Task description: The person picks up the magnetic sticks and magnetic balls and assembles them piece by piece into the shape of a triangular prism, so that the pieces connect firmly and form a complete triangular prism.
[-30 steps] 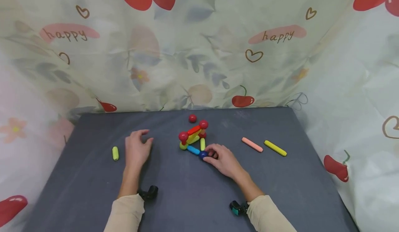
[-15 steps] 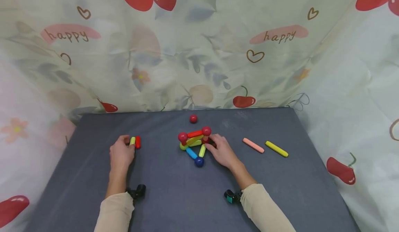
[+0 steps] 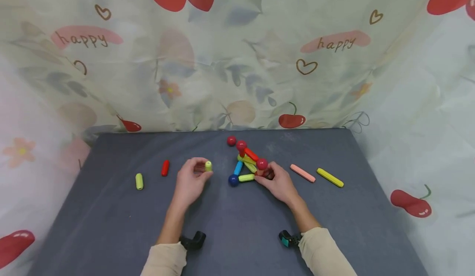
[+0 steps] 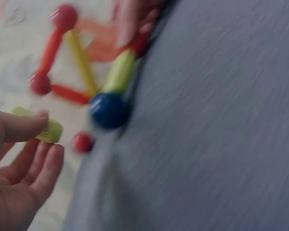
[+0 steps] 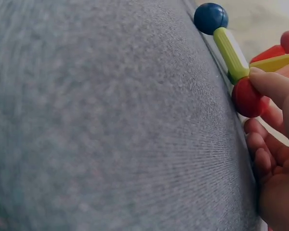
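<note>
My left hand pinches a short yellow-green rod between thumb and fingers, apart from the rod-and-ball structure. In the left wrist view the held rod lies under the thumb tip. My right hand grips the structure's near right corner, with thumb and fingers at a low red ball. From that ball a yellow-green rod runs to a dark blue ball. A blue rod leads back from there. Upper red balls are joined by a red rod. Fingers partly hide the corner.
A loose red ball lies behind the structure. At left are a short yellow-green rod and a red rod. To the right lie a pink rod and a longer yellow rod. A patterned cloth hangs behind the table.
My left hand took up a yellow-green rod beside the red one and carried it right. My right hand moved to the red corner and turned the structure, bringing the blue ball round to the left.
</note>
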### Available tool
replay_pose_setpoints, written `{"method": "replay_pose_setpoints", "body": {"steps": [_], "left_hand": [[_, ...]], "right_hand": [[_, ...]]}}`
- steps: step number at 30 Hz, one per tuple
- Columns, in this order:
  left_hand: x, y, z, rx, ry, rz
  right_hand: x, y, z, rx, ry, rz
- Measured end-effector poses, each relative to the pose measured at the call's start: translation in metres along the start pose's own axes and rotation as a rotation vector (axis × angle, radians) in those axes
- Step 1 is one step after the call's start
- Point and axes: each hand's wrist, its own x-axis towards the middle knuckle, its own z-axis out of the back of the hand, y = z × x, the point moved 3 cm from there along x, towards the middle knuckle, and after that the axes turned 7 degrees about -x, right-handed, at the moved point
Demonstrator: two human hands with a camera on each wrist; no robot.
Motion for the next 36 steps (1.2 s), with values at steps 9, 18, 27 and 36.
{"method": "replay_pose_setpoints", "body": {"steps": [9, 18, 27, 36], "left_hand": [[-0.008, -0.004, -0.068, -0.088, 0.165, -0.033], [0.049, -0.009, -0.053, 0.017, 0.13, -0.038], [0.108, 0.009, -0.074, 0.308, 0.061, 0.014], [0.068, -0.004, -0.063, 0.088, -0.007, -0.023]], "right_hand": [[-0.001, -0.006, 0.002, 0.057, -0.002, 0.014], [-0.001, -0.011, 0.008, 0.14, -0.129, -0.061], [0.001, -0.002, -0.006, 0.136, -0.097, -0.003], [-0.001, -0.016, 0.009, 0.105, -0.129, -0.024]]}}
